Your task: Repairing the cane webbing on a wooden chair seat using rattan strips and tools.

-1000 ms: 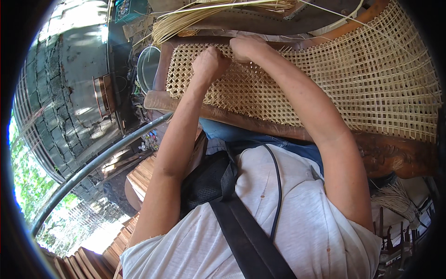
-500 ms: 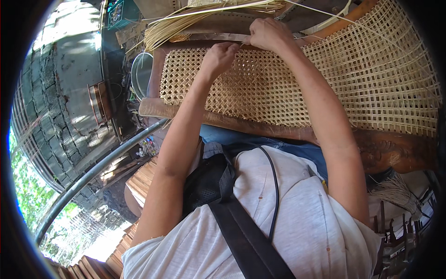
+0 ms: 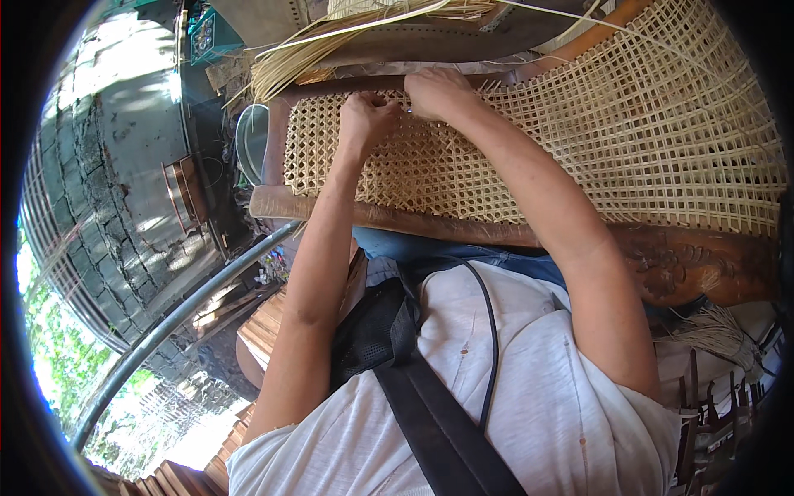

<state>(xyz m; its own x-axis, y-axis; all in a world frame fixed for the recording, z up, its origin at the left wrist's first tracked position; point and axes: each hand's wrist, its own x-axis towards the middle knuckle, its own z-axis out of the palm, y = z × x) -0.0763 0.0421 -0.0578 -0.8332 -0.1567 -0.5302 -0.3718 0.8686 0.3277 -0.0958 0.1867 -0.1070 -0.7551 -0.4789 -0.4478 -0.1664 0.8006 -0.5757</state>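
A woven cane panel (image 3: pixel 496 165) stretches across a brown wooden frame (image 3: pixel 397 217) in front of my body. Over its far left part, my left hand (image 3: pixel 366 120) is closed with fingertips pinched close to the weave. My right hand (image 3: pixel 437 93) is also closed, at the far rail of the frame, its fingers pointing toward the left one. A small pale bit shows in the gap between the hands, too small to name. What either hand pinches is hidden by the fingers. Short cane ends stick up along the far rail, right of my right hand.
A bundle of loose cane strips (image 3: pixel 306 62) lies beyond the frame at upper left. Nearby are a pale round bucket (image 3: pixel 251 145) and a teal crate (image 3: pixel 207 37). A metal pipe (image 3: pixel 182 322) curves along my left. More pale strands (image 3: pixel 719 337) hang at right.
Both hands have shifted left along the far rail. My left hand has also come slightly nearer over the weave, and my right forearm now slants more to the left.
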